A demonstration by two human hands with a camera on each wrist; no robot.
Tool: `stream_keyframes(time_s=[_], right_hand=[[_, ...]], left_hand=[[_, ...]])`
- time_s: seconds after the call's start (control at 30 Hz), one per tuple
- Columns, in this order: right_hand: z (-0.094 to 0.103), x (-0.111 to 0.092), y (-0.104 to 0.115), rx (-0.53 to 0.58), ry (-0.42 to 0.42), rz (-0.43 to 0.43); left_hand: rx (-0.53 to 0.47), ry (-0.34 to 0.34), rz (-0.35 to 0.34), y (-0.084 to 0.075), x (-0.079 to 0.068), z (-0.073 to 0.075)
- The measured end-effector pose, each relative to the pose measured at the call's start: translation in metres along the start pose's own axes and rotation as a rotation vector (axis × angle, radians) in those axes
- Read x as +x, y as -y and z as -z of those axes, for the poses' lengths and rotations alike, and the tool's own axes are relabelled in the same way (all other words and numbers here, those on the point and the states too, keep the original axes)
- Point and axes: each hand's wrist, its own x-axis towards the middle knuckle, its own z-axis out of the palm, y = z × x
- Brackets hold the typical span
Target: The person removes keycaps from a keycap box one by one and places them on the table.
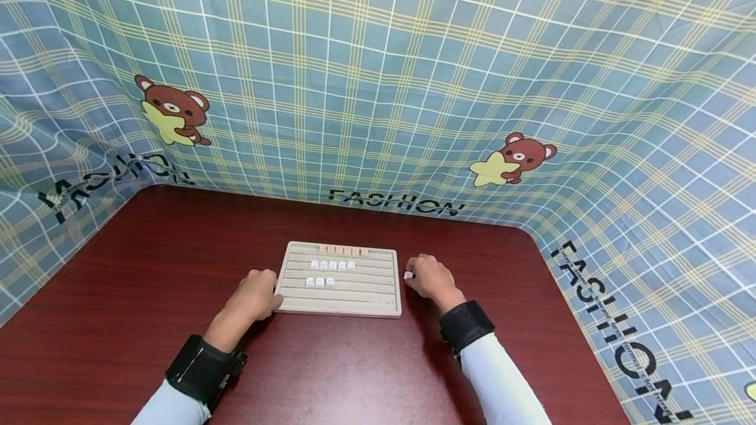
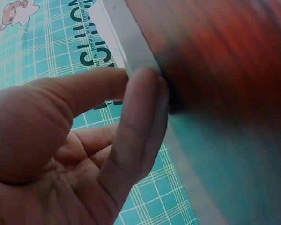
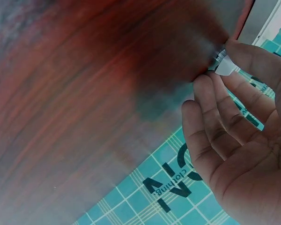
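Observation:
A beige ridged tray (image 1: 372,284) lies on the table in the head view. My left hand (image 1: 254,294) grips its left edge near the front corner, thumb and fingers meeting at the rim (image 2: 138,47) in the left wrist view. Just off the tray's right side, my right hand (image 1: 432,279) pinches a small white keycap (image 3: 226,66) between thumb and fingertips, low over the table. On the tray stand a back row of several peach keycaps (image 1: 342,250), a row of several white keycaps (image 1: 333,265), and three more white keycaps (image 1: 319,282) nearer the front.
The dark red table (image 1: 342,372) reaches out on all sides of the tray. A blue checked cloth (image 1: 331,117) with bears and lettering hangs behind and along both sides. Black bands (image 1: 466,325) circle both wrists.

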Motion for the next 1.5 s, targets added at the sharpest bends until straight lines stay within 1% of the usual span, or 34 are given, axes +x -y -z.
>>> stream_keyframes(time_s=[0.13, 0.4, 0.53, 0.63, 0.73, 0.87, 1.03, 1.23, 1.5], right_hand=[[0.002, 0.001, 0.0, 0.005, 0.028, -0.004], [0.007, 0.007, 0.0, 0.026, 0.066, -0.02], [0.011, 0.009, 0.001, 0.035, 0.063, -0.023], [0.015, 0.008, 0.005, 0.054, 0.038, -0.014], [0.018, 0.01, 0.012, 0.068, -0.008, 0.014], [0.02, 0.013, 0.024, 0.066, -0.028, 0.053], [0.02, 0.019, 0.042, 0.061, -0.017, 0.091], [0.018, 0.022, 0.063, 0.076, -0.037, 0.157], [0.011, 0.024, 0.083, 0.086, -0.009, 0.21]], left_hand=[[-0.001, 0.005, 0.005, -0.001, 0.0, 0.0], [0.006, -0.01, 0.0, 0.001, 0.0, 0.0], [0.003, 0.001, 0.016, 0.0, 0.0, 0.001], [0.007, 0.009, 0.023, -0.001, 0.001, 0.002], [0.012, 0.011, 0.025, -0.001, 0.001, 0.003], [0.014, 0.008, 0.026, -0.002, 0.001, 0.003], [0.008, 0.018, 0.033, -0.003, 0.001, 0.002], [0.009, 0.035, 0.055, -0.003, 0.002, 0.002], [0.022, 0.018, 0.029, -0.003, 0.002, 0.0]])
